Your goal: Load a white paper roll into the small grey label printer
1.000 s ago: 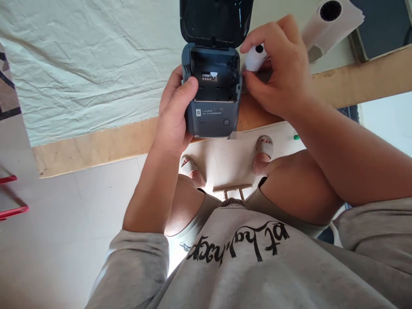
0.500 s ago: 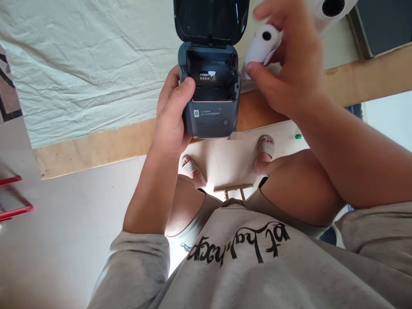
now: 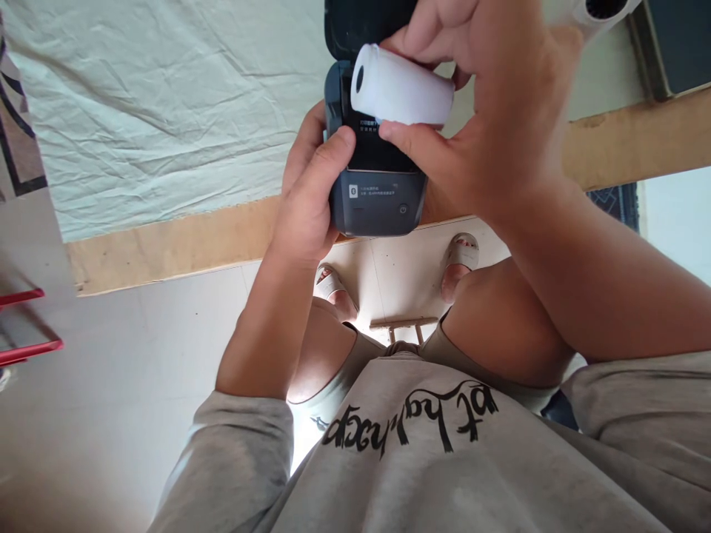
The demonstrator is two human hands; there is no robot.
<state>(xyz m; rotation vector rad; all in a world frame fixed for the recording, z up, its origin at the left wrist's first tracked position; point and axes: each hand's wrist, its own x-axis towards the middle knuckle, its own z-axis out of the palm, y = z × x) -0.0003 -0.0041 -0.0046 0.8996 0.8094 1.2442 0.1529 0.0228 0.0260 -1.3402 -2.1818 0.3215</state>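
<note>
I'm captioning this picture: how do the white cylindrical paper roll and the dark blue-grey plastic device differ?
The paper roll is a white cylinder; the plastic device is dark, boxy and round-cornered. The roll looks smaller than the device. The right hand holds the roll tilted over the device; the left hand holds the device, its black lid open. Both are hand-held.

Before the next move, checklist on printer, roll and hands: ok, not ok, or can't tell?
1. Left hand gripping printer: ok.
2. Lid open: ok.
3. White roll held in right hand: ok.
4. Roll seated in compartment: not ok; held tilted across the opening, one end jutting past the printer's side.
5. Compartment clear inside: cannot tell; roll and fingers hide part.
</note>
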